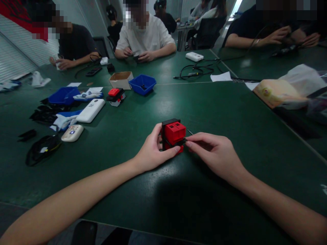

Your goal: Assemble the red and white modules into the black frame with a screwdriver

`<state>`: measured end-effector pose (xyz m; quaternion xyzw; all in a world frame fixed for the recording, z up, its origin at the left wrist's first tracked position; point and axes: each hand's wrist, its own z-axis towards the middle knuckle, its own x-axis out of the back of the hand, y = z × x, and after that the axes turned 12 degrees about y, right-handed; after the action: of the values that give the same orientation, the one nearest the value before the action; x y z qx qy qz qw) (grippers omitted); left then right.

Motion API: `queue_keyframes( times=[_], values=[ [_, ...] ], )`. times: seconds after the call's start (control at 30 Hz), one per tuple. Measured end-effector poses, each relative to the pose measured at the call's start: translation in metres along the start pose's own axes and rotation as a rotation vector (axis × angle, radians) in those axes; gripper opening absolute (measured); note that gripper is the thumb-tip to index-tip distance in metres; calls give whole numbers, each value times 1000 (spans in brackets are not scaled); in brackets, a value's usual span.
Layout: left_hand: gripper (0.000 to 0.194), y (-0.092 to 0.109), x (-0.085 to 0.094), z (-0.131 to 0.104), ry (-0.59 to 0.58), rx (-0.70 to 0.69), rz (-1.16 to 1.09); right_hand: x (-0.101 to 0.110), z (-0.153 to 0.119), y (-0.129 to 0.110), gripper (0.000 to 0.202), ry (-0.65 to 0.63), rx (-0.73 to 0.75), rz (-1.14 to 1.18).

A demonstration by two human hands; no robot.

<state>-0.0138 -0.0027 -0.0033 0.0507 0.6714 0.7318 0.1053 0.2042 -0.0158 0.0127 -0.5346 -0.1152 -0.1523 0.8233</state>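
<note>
My left hand (153, 149) is closed around a red and black plastic block (175, 132), its thumb along the near side. Two small dark slots show in the red upper face, and a black plate forms the block's left side. At the right side of the block, my right hand (217, 149) pinches a small dark piece (184, 140) between thumb and fingertips. Whether that piece is joined to the block I cannot tell. Just behind the right fingertips a thin dark rod (190, 132) shows, mostly hidden by the hand.
A similar red, black and white block (116, 96) stands farther left, near a blue bin (142, 84) and a cardboard box (121, 80). A white power bank (91, 110), gloves and coiled cable (43, 149) lie leftward. People sit across the table.
</note>
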Motion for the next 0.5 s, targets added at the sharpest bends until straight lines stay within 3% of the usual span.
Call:
queue_keyframes(
  times=[0.27,0.5],
  values=[
    [65,3,-1,0,-14,-76,93,4,0,-4,10,-28,49,-25],
    [67,1,0,0,-17,-8,31,3,-2,1,9,-51,43,-31]
  ],
)
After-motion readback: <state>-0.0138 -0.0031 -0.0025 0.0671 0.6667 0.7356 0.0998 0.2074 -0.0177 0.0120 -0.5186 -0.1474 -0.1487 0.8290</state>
